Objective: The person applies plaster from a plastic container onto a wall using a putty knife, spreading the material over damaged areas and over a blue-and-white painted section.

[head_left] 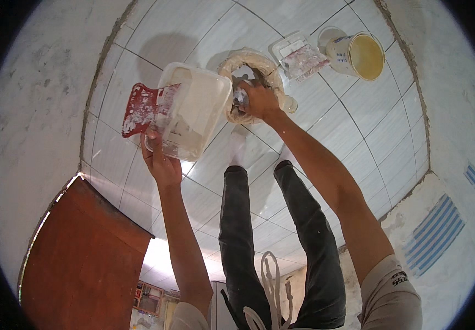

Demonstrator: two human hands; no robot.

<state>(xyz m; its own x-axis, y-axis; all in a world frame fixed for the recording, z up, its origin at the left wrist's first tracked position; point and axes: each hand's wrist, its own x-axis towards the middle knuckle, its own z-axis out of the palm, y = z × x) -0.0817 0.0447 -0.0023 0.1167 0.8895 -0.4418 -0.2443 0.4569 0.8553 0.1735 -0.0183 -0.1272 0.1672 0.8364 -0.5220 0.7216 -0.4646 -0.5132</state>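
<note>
Both arms [325, 179] outstretched, hands [260, 100] at tub [200, 104] and bag [247, 56]

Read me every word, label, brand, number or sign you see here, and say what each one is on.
Right sleeve: dark print on pale cloth; I won't copy its wording.
Bucket: blue marks on its pale side, too small to read.
Red scraper: smeared white; no lettering I can read.
White tub: no lettering I can make out.
Wall patch: blue and white stripes, no readable text.
</note>
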